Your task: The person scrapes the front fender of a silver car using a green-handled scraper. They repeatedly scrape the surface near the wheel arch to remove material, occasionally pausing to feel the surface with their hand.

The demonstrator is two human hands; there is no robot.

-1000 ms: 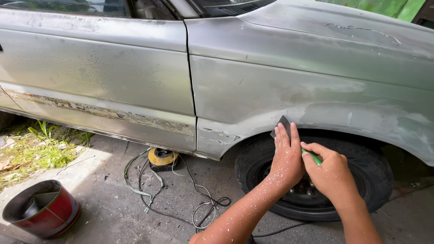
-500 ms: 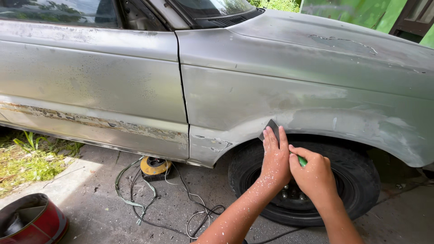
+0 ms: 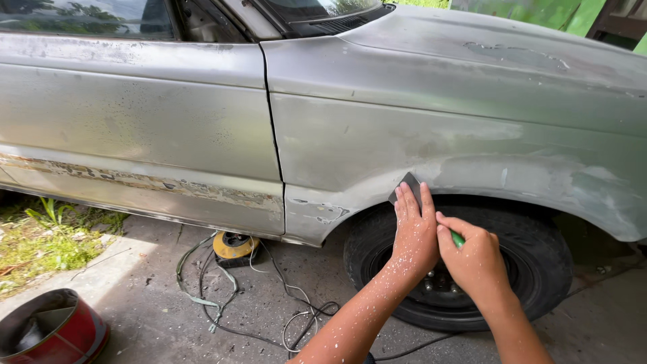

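A grey car fender (image 3: 404, 145) with sanded, patchy paint fills the upper right, above a black front tyre (image 3: 539, 269). My left hand (image 3: 414, 229) lies flat on the wheel arch edge, pressing a dark sanding sheet (image 3: 408, 185) against the metal. My right hand (image 3: 475, 259) sits just right of it, fingers curled around a green object (image 3: 458, 238) of which only a tip shows. Both forearms are speckled with pale flecks.
The car door (image 3: 135, 135) with peeling lower trim is at left. A yellow cord reel (image 3: 234, 247) and tangled cables (image 3: 269, 317) lie on the concrete below. A red bucket (image 3: 50, 334) stands at lower left beside grass (image 3: 47, 236).
Both hands stay on the wheel arch edge, and the left hand keeps the sheet pressed there. The view has shifted, so the bucket now shows at the lower left corner.
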